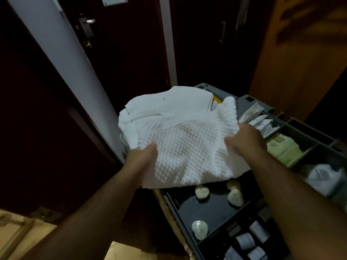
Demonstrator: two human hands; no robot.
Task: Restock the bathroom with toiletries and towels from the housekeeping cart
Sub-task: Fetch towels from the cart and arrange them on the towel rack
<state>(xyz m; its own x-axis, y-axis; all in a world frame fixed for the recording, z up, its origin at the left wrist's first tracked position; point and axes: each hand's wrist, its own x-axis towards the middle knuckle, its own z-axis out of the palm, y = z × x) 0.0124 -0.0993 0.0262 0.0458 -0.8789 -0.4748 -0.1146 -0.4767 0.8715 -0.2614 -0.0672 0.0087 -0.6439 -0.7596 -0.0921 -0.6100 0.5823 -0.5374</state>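
A white quilted towel (180,136) is spread above the top tray of the grey housekeeping cart (249,104). My left hand (143,156) grips its near left edge, thumb on top. My right hand (244,138) grips its right side, fingers curled into the cloth. The towel hides the far left part of the cart top. Below it, round wrapped soaps (201,192) lie in a black compartment. Small white bottles (245,241) fill the nearest compartment.
Sachets and packets (262,122), pale green packs (283,151) and a white bag (323,177) fill the compartments at right. A white door frame (62,59) runs diagonally at left, with dark wooden doors (122,45) behind. Pale floor tiles (16,233) show at bottom left.
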